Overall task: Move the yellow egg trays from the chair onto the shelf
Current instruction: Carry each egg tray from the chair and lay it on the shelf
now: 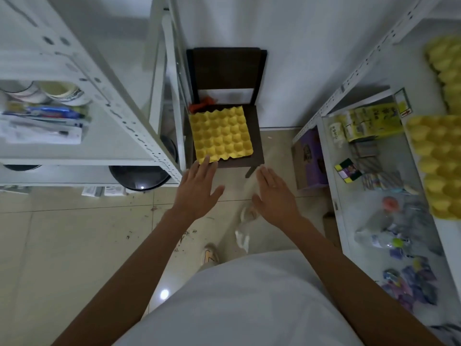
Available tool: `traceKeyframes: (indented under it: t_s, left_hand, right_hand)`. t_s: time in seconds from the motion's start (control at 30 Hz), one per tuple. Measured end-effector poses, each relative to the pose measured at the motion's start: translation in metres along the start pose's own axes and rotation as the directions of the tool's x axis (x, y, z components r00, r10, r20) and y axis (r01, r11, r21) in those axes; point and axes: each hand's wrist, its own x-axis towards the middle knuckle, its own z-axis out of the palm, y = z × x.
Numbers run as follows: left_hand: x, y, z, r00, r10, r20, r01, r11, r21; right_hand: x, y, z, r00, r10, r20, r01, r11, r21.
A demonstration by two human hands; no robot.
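A yellow egg tray [220, 134] lies flat on the seat of a dark brown chair [254, 146] against the wall. My left hand [198, 187] is open, fingers spread, its fingertips at the tray's near left corner. My right hand [274, 196] is open too, just in front of the chair's near right corner, holding nothing. Two more yellow egg trays sit on the white shelf at the right: one [436, 163] at the front of the upper level, another [446, 63] further back.
The right shelf [331, 156] holds boxes, a puzzle cube [348, 170], bottles and packets lower down. A white shelf unit [139, 136] at the left carries tape rolls and papers. A purple box [309, 158] stands on the floor beside the chair. An orange item [199, 104] lies behind the tray.
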Motion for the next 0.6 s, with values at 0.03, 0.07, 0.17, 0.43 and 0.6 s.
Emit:
traceKeyframes:
  t_s: [0.03,0.07,0.17,0.43,0.6]
  left_hand:
    - [0.012,-0.001,0.003,1.0,0.0,0.016,0.0,1.0,-0.012]
    - [0.021,-0.002,0.005,1.0,0.001,0.021,0.0,1.0,-0.024]
    - [0.065,-0.009,0.011,1.0,-0.025,0.002,0.025,0.998,-0.058]
    - [0.189,-0.03,0.024,0.951,-0.25,0.18,0.276,0.951,-0.136]
    - [0.271,-0.065,0.07,0.797,-0.535,0.279,0.603,0.721,-0.342]
  right_hand:
    - [0.014,0.006,-0.002,1.0,0.01,-0.002,-0.01,1.0,0.011]
    - [0.025,0.01,-0.003,1.0,0.018,-0.005,-0.018,1.0,0.023]
    - [0.075,0.03,-0.001,1.0,0.002,0.0,-0.002,0.998,0.056]
    - [0.221,0.092,0.019,0.957,0.112,0.266,-0.181,0.951,0.252]
    - [0.313,0.121,0.068,0.882,0.155,0.445,-0.295,0.918,0.265]
